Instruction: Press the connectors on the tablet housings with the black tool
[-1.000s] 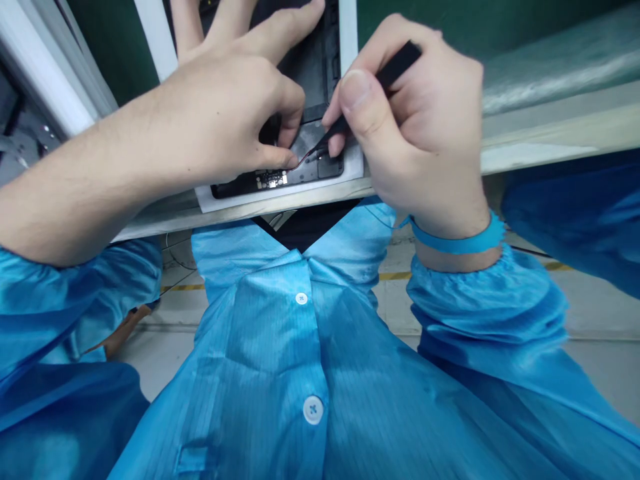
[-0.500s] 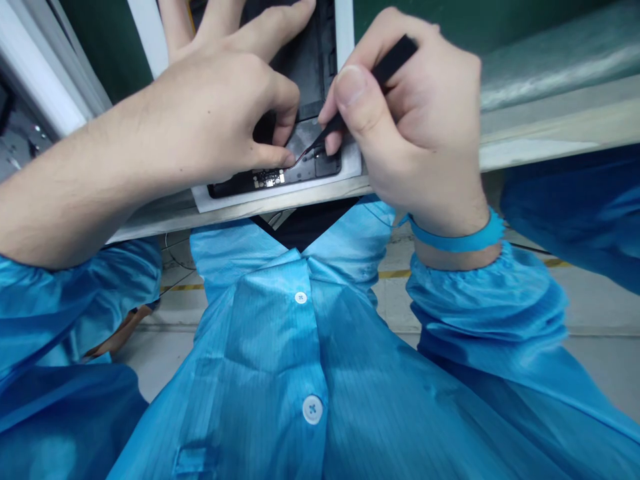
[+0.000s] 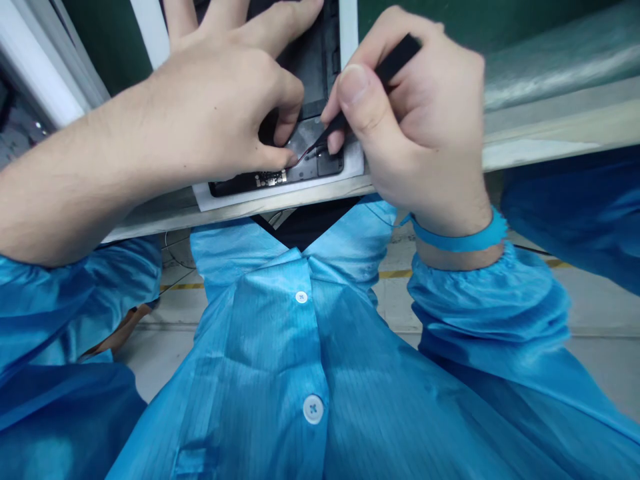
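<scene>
A black device housing [image 3: 315, 73] lies on a white pad [image 3: 353, 165] near the table's front edge. At its near edge sits a small circuit board [image 3: 271, 179] with metallic contacts. My left hand [image 3: 225, 100] rests over the housing, index and other fingers spread, the thumb tip down on the housing beside the board. My right hand [image 3: 415, 120] pinches a black slim tool [image 3: 397, 59], tweezers by their look. The tool's tip meets a thin dark red wire [image 3: 303, 157] right by my left thumb. Whether the thumb presses the wire is too small to tell.
A green mat [image 3: 430, 20] covers the table behind. The table's front edge [image 3: 550, 143] runs across below my hands. White rails and another dark part [image 3: 20, 127] are at the far left. Blue-clothed parts of other people show at both sides.
Both hands and the housing appear shifted very slightly to the right in the picture. The hold on the tool and the left thumb's place on the housing look the same.
</scene>
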Tool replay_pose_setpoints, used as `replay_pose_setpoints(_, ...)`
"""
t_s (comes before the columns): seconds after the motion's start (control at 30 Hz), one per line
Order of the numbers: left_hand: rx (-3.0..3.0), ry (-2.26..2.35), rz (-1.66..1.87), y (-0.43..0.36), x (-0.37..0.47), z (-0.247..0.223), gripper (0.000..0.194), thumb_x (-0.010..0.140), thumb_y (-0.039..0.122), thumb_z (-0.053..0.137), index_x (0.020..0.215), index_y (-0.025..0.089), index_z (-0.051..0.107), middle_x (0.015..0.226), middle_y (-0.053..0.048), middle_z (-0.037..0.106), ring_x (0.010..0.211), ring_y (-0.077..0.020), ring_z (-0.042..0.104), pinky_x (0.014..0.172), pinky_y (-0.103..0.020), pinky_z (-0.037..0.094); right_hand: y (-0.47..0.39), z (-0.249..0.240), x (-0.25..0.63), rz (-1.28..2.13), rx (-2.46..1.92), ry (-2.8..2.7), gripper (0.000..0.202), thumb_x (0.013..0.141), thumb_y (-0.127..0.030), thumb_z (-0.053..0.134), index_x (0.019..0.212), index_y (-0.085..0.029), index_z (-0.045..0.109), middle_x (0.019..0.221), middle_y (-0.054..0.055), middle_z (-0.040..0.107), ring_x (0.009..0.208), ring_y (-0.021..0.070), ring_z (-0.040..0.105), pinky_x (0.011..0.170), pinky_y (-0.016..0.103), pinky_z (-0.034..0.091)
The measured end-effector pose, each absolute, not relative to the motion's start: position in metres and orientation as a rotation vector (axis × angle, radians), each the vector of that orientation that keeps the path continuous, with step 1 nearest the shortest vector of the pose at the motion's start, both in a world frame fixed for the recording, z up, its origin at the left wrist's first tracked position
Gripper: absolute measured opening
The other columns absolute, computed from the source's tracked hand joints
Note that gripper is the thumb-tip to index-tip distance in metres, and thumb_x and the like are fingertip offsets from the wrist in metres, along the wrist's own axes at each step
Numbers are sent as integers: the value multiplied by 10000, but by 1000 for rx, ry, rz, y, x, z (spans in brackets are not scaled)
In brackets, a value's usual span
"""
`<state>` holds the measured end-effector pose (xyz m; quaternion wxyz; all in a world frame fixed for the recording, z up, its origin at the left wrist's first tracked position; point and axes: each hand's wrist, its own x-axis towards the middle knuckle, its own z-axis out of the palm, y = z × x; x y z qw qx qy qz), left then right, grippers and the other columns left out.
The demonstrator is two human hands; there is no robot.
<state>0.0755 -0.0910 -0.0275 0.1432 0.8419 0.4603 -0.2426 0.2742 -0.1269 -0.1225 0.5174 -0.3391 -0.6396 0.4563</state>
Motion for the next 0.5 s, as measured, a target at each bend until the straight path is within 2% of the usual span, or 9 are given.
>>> replay_pose_setpoints(0.1, 2436, 1257, -504, -86, 67, -37, 464, 1067, 528, 483, 1050, 162, 767, 1938, 33, 157, 1784, -494, -229, 1342, -382, -384, -127, -123, 275, 1100, -821, -1537, 399, 1129, -581, 684, 958, -225, 737, 772, -13, 687, 706, 176, 663, 887, 423, 557)
replay_pose_setpoints(0.2, 2402, 1167, -335, -81, 57, -46, 739, 911, 797, 362, 922, 157, 731, 1914, 20, 226, 1757, -615, -102, 1389, -528, -274, -127, -122, 276, 1102, -838, -1553, 384, 1128, -593, 673, 963, -253, 737, 788, -8, 691, 701, 189, 664, 817, 409, 547)
replay_pose_setpoints(0.27, 2361, 1172, -317, -82, 55, -46, 804, 852, 859, 312, 906, 166, 715, 1909, 12, 242, 1752, -608, -127, 1420, -581, -156, -126, -121, 277, 1109, -848, -1573, 368, 1132, -585, 668, 974, -260, 740, 790, 0, 701, 709, 202, 670, 781, 404, 529)
replay_pose_setpoints(0.37, 2397, 1263, -359, -89, 63, -41, 728, 921, 739, 283, 964, 173, 739, 1909, -7, 260, 1776, -517, -114, 1444, -588, -48, -125, -122, 277, 1091, -834, -1575, 385, 1127, -587, 673, 959, -246, 731, 762, 0, 696, 698, 200, 665, 798, 409, 533)
replay_pose_setpoints(0.43, 2422, 1346, -437, -95, 69, -36, 625, 961, 622, 356, 995, 155, 769, 1913, -24, 276, 1777, -507, -26, 1445, -635, -68, -125, -123, 276, 1078, -816, -1567, 397, 1122, -602, 676, 954, -246, 728, 757, -8, 694, 690, 191, 662, 835, 417, 549)
replay_pose_setpoints(0.5, 2429, 1390, -482, -102, 74, -34, 561, 1001, 524, 396, 1044, 133, 797, 1919, -35, 284, 1780, -520, 1, 1441, -697, -70, -125, -124, 276, 1081, -822, -1572, 390, 1129, -606, 662, 969, -257, 732, 774, -18, 697, 699, 183, 667, 873, 423, 559)
